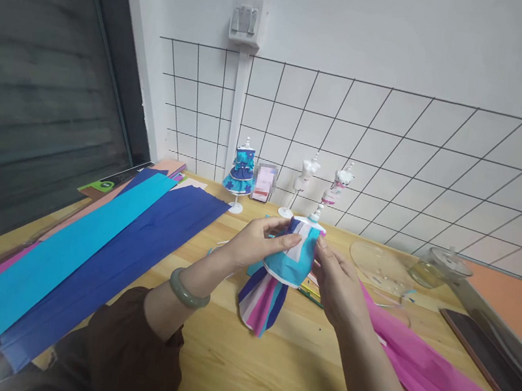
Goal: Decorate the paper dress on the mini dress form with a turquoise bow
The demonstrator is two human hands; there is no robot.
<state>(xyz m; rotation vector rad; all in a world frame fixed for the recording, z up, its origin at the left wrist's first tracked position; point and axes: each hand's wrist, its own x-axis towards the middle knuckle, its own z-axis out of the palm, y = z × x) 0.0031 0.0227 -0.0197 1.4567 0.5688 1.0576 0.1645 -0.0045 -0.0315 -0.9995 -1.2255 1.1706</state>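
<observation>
Between my two hands stands a small dress form wearing a paper dress. Its bodice has blue, white and turquoise panels, and a striped skirt of blue, white and pink hangs below a turquoise flounce with a white edge. My left hand grips the bodice from the left, thumb across its front. On the right side, the fingers of my right hand press against the bodice edge. The far side of the dress and some fingertips are hidden.
Long turquoise paper and dark blue paper lie left. Pink paper and a dark phone-like slab lie right, near a glass pot. Behind stand a dressed form and two white forms by a wire grid.
</observation>
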